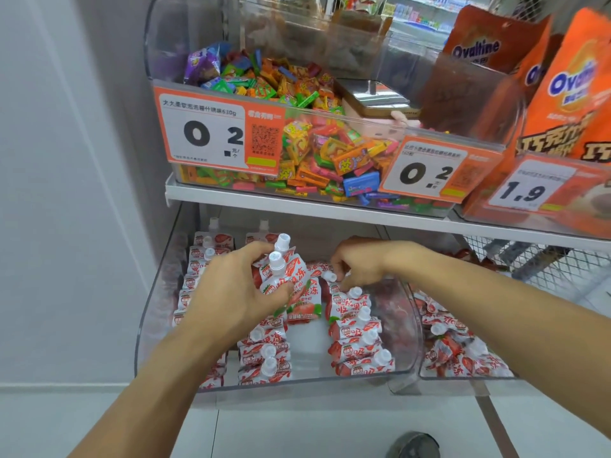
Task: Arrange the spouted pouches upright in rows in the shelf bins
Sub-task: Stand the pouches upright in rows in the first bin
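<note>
A: Head view shows a big clear shelf bin (155, 328) low down, with rows of red and white spouted pouches (358, 335) in it. Another bin (469, 376) sits to its right, with pouches lying in a heap.

B: What are the hands doing?

A: The left hand (231, 292) has its fingers curled round a small bunch of pouches (291, 282) in the middle of the bin. Their caps point up and far, so they stand nearly upright. The right hand (357, 262) is farther back, fingers curled down onto a pouch cap (330, 277).

B: Where does the bunch go?

A: I think into the bare gap just near and below it, between the middle and right rows. The left hand is nearest.

B: Anything hard to see?

A: The left arm hides part of the left rows. I cannot tell if the right fingers really pinch the cap.
</note>
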### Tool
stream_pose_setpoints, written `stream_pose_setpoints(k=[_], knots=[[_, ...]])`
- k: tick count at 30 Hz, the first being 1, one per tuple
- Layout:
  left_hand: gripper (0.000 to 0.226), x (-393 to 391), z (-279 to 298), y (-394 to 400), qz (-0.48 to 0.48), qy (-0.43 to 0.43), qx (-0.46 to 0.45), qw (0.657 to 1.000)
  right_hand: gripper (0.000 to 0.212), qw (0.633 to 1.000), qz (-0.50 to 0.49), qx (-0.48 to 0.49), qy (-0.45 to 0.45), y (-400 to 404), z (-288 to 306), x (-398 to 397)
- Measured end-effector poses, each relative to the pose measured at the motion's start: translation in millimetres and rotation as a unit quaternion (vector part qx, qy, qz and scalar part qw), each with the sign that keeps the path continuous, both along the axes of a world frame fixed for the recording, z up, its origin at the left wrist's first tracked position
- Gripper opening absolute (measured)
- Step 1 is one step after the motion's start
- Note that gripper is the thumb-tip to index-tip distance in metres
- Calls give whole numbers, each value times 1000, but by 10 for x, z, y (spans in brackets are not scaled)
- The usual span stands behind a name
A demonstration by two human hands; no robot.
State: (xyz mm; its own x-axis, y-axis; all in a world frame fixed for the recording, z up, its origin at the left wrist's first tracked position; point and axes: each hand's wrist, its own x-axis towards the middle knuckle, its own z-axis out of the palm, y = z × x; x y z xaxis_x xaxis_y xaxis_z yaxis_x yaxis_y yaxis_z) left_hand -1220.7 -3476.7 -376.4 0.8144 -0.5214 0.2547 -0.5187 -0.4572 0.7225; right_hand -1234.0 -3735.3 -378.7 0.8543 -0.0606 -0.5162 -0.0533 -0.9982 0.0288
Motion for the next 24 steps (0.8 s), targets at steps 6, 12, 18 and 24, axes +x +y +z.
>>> stream_pose_setpoints(k=[6, 12, 18, 24], knots=[[61, 10, -11, -58, -3, -6, 5, 1000, 22, 989, -71, 80, 99, 70, 123, 46], [62, 42, -36, -66, -3, -2, 7, 1000, 109, 995, -77, 36, 46, 33, -125, 123], [60, 50, -50, -43, -3, -6, 13, 1000, 99, 997, -54, 38, -29, 100, -364, 273], [57, 56, -34, -6, 5, -4, 12, 1000, 76, 997, -50, 64, -17, 55, -265, 285]])
